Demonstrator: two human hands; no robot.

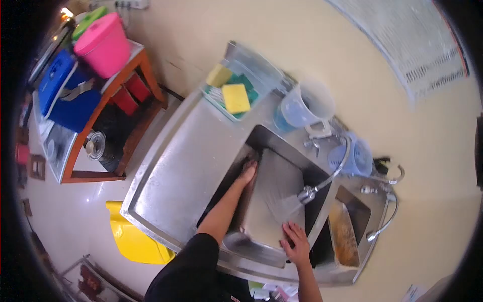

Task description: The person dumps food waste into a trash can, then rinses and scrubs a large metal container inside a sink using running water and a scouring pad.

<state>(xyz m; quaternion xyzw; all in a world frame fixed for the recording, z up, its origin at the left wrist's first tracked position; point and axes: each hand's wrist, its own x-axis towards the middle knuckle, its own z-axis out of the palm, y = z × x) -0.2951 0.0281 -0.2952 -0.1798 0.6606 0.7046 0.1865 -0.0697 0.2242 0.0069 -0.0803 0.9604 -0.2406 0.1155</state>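
A large rectangular steel pan [276, 189] lies tilted in the sink basin [221, 194], and I cannot tell which face is up. Water sprays onto it from a flexible-hose tap head [306, 195]. My left hand [247, 172] is closed on the pan's left side, its fingertips partly hidden in the shadow. Near the pan's front right corner, my right hand [298, 245] rests on the metal with its fingers apart, just below the spray.
A clear tub [246, 60] holds sponges, including a yellow one [236, 98]. Behind the basin stands a plastic jug [304, 105], beside a blue basket [352, 156]. The second basin holds a pan with brownish contents [343, 234]. A yellow bin [133, 236] stands at left.
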